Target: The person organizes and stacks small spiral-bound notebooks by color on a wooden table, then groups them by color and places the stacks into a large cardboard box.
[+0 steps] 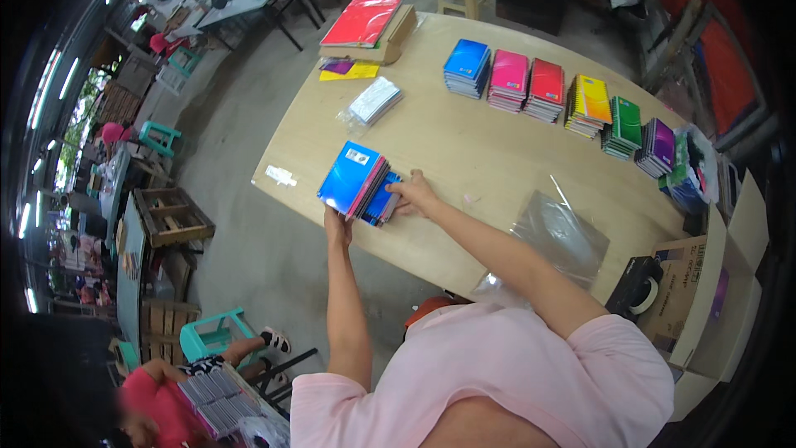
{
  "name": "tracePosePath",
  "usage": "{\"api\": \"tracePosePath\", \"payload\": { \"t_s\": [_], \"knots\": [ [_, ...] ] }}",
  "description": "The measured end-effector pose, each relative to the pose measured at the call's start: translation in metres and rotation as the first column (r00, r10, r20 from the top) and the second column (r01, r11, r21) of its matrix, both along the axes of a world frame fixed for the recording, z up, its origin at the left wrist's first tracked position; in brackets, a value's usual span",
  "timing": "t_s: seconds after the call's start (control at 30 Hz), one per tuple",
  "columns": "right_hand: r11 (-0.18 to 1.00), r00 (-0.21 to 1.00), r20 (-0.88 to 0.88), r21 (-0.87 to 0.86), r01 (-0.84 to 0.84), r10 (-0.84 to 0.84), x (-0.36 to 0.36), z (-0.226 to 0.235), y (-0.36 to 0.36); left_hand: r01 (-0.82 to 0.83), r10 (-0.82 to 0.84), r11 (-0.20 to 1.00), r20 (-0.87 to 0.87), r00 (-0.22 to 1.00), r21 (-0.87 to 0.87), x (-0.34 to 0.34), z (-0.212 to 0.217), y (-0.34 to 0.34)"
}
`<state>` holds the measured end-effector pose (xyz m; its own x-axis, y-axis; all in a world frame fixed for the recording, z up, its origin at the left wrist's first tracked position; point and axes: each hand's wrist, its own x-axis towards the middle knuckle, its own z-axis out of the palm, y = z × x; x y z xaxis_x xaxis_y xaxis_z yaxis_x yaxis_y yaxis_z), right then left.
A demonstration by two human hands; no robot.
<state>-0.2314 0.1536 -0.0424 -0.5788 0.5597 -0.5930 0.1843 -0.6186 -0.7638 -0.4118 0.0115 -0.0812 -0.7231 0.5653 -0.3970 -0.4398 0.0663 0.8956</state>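
Note:
A stack of spiral notebooks [352, 176] with a blue top cover lies at the table's near left edge. My left hand [337, 226] grips its near side, fingers partly hidden beneath it. Against its right side sits a second, lower blue-covered bundle of notebooks [383, 202], partly covered by the first. My right hand [417, 194] is closed on that bundle's right edge, thumb on top. Just beyond lies a small pack in clear plastic [375, 101]. To the right of my right forearm, clear plastic bags [557, 241] lie flat on the table.
Along the far side stand notebook piles: blue [467, 60], pink [508, 73], red [546, 83], yellow [590, 99], green [624, 120] and purple [658, 141]. A cardboard box [705, 282] and a tape dispenser [634, 284] are at the right. Red folders [362, 21] lie far left. A person [166, 398] sits lower left.

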Motion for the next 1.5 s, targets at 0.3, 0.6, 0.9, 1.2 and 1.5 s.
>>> {"api": "tracePosePath", "payload": {
  "t_s": [0.3, 0.6, 0.9, 1.2, 1.5],
  "knots": [
    [0.998, 0.997, -0.059, -0.033, 0.053, -0.055, 0.111, 0.003, 0.042, 0.563, -0.601, 0.799, -0.244, 0.761, -0.214, 0.208, 0.028, -0.035],
    [0.932, 0.975, 0.112, 0.331, 0.146, -0.192, 0.235, -0.001, 0.067, 0.150, -0.315, 0.948, -0.903, 0.293, -0.282, 0.154, 0.077, 0.356],
    [0.557, 0.830, 0.319, 0.830, -0.012, -0.458, 0.255, 0.031, 0.159, 0.050, -0.611, 0.785, -0.759, 0.226, -0.617, 0.127, 0.068, 0.472],
    [0.262, 0.727, 0.479, 0.878, -0.401, -0.492, 0.141, 0.050, 0.285, 0.373, -0.573, 0.761, 0.280, 0.770, 0.531, 0.134, 0.049, 0.361],
    [0.294, 0.690, 0.534, 0.846, -0.445, -0.489, 0.127, 0.022, 0.302, 0.389, -0.563, 0.797, 0.334, 0.756, 0.462, 0.123, 0.009, 0.302]
  ]
}}
